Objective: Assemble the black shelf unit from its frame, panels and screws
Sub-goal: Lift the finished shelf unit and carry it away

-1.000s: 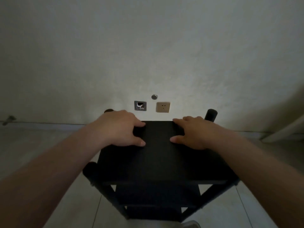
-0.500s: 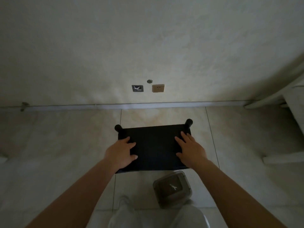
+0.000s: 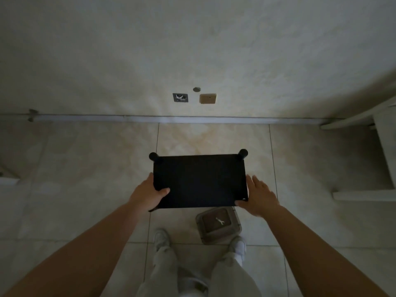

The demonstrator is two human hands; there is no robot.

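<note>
The black shelf unit (image 3: 199, 181) stands upright on the tiled floor, seen from straight above, so only its top panel shows. Two round black post ends (image 3: 153, 156) (image 3: 243, 153) stick out at its far corners. My left hand (image 3: 147, 192) grips the panel's left edge near the front corner, thumb lying on top. My right hand (image 3: 258, 197) is against the right edge with its fingers straight and spread, the thumb at the front right corner. The lower shelves and legs are hidden under the top panel.
A grey plastic box (image 3: 218, 225) with a small white wrench in it sits on the floor just in front of the shelf, by my right shoe (image 3: 237, 246). White furniture (image 3: 364, 192) stands at the right. Wall sockets (image 3: 207, 98) are ahead.
I have risen higher, so the shelf looks smaller and farther below. Both hands slid from the top of the panel out to its left and right edges.
</note>
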